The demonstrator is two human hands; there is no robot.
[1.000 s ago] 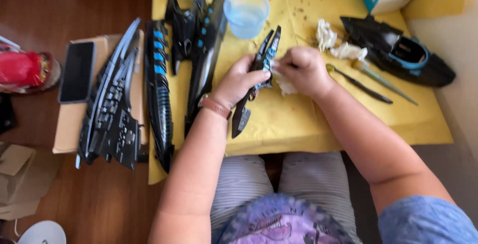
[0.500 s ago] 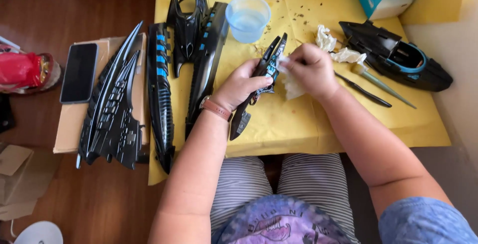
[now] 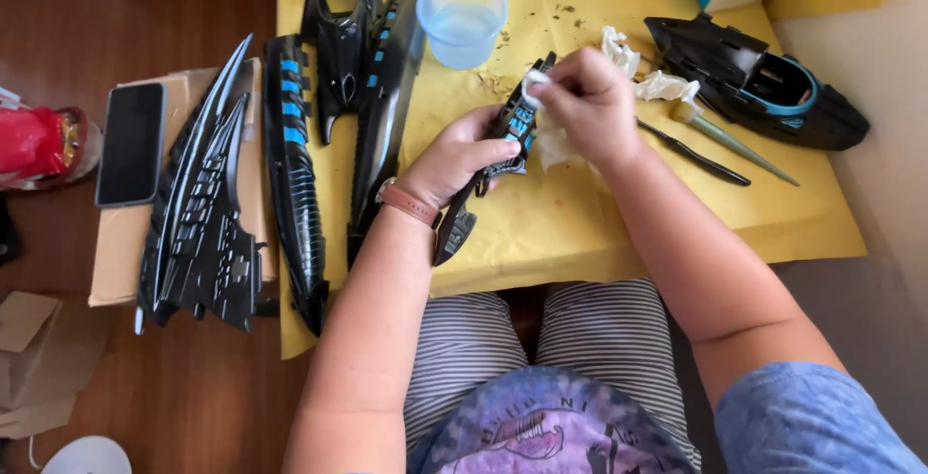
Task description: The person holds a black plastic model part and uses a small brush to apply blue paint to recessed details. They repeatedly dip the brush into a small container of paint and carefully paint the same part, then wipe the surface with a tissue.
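My left hand (image 3: 452, 158) grips a long black model part with blue stripes (image 3: 510, 121), held slanted above the yellow table cover (image 3: 580, 223). My right hand (image 3: 592, 102) pinches a small white wad of tissue (image 3: 535, 81) against the upper end of that part. A brown strap circles my left wrist. More crumpled white tissue (image 3: 650, 76) lies just right of my right hand.
A clear plastic cup of water (image 3: 462, 18) stands behind the hands. Long black and blue model pieces (image 3: 290, 165) lie to the left, some on a cardboard box with a dark phone (image 3: 130, 143). A black hull piece (image 3: 764, 83) and two thin tools (image 3: 696, 153) lie right.
Both hands have shifted slightly up and right with the striped part. My right hand has moved the tissue wad up toward the part's upper end.
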